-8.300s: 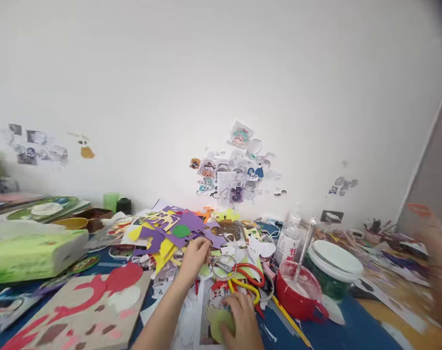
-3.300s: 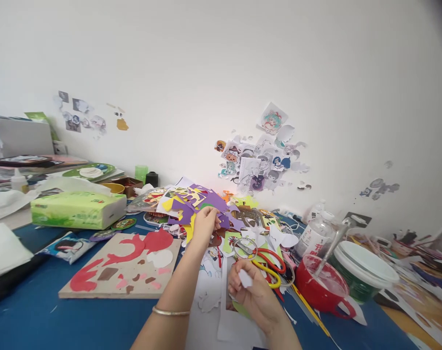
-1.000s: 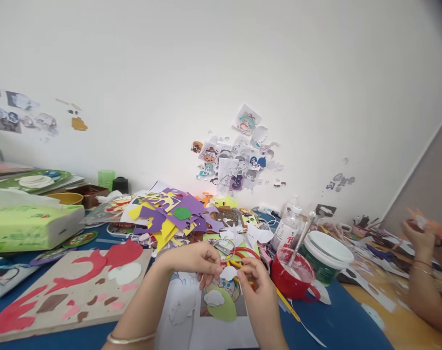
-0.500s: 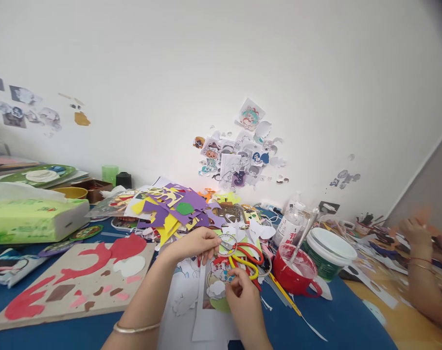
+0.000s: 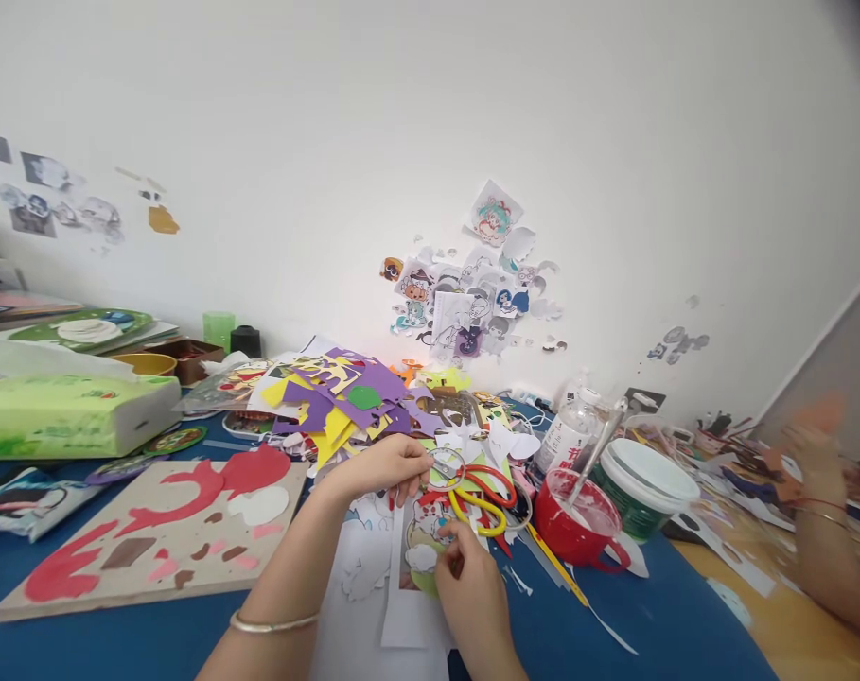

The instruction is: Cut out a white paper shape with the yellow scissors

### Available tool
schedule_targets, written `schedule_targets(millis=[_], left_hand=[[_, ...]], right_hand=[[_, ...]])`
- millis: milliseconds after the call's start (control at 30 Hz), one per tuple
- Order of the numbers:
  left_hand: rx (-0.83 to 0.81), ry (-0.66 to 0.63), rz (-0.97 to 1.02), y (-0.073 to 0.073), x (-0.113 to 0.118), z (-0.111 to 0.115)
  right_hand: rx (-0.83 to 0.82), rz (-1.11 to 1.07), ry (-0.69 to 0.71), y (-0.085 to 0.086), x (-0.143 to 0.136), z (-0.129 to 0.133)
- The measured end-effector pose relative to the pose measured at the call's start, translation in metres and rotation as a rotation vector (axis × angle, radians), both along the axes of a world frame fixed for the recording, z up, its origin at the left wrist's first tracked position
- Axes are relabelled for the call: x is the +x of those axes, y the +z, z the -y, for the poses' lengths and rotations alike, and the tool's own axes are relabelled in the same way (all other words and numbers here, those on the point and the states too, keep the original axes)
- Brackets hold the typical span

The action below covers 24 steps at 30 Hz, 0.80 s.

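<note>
My left hand is closed, its fingertips pinched together above the top of a printed cartoon picture on white paper. What it holds I cannot make out; a clear or metal ring shows right beside its fingertips. My right hand is curled at the picture's right edge, thumb and index finger close together, and anything between them is hidden. Scissors with yellow handles and a red-handled pair lie just beyond. White cut-out paper lies under and left of the picture.
On the left lies a board with red, white, pink and brown cut shapes. A heap of paper scraps stands ahead. To the right are a red cup with a brush, a white tub and another person's arm.
The view has shifted slightly, so most things sit a little to the right. My hands stay over the picture with little change in pose. The other person's hand at right has moved slightly.
</note>
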<state>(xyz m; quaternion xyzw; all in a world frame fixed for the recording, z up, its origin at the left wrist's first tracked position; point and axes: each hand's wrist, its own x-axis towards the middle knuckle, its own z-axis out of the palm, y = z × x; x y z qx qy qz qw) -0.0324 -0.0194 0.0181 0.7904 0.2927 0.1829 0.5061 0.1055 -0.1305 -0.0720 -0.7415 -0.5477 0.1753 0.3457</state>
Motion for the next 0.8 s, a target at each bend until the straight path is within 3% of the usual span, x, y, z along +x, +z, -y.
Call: schedule_targets(millis=[433, 667, 800], left_hand=[[0.029, -0.032, -0.038, -0.003, -0.001, -0.002], [0.135, -0.180, -0.405, -0.010, 0.004, -0.002], [0.197, -0.182, -0.505, -0.012, 0.008, 0.002]], right_hand=[[0.007, 0.064, 0.000, -0.003, -0.001, -0.001], [0.098, 0.013, 0.027, -0.009, 0.002, 0.001], [0.192, -0.100, 0.040, -0.016, 0.006, 0.000]])
